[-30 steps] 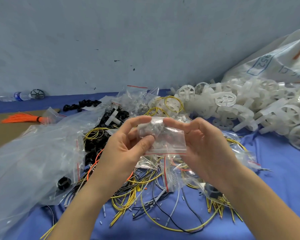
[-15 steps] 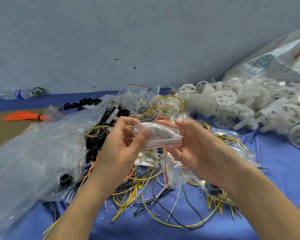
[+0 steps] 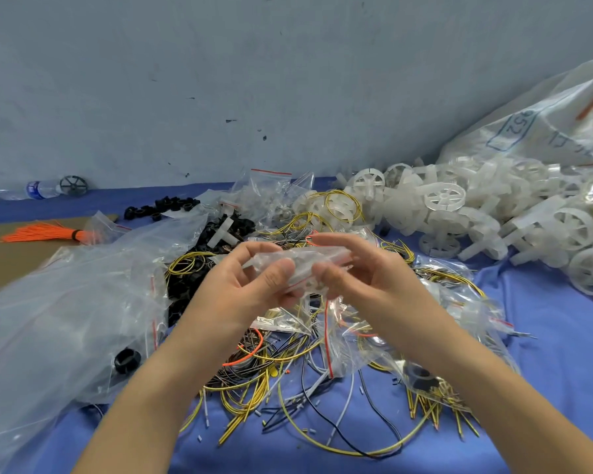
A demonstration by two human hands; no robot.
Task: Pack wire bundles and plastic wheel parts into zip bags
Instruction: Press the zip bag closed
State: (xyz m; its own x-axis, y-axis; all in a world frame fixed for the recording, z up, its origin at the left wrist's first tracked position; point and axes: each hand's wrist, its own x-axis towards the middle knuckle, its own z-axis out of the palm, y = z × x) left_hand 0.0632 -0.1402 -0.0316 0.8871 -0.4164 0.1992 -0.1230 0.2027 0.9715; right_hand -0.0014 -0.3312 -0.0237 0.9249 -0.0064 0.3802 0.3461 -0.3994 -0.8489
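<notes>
A small clear zip bag point(image 3: 305, 265) with a red seal line is held between both hands above the pile. My left hand point(image 3: 250, 285) pinches its left end with thumb and fingers. My right hand point(image 3: 363, 278) pinches its right end. The bag looks crumpled and its contents cannot be made out. Below lie loose yellow, black and white wires point(image 3: 288, 381). White plastic wheel parts point(image 3: 445, 200) are heaped at the right.
A large clear plastic sheet point(image 3: 65, 313) covers the left. Black ring parts point(image 3: 165, 206), more zip bags point(image 3: 271, 189) and an orange wire bundle point(image 3: 45, 232) sit behind. A big printed sack point(image 3: 545, 124) leans at far right; a water bottle point(image 3: 38, 189) lies by the wall.
The zip bag has turned from facing me to nearly edge-on and flatter, and both hands have shifted slightly up and closer together on it.
</notes>
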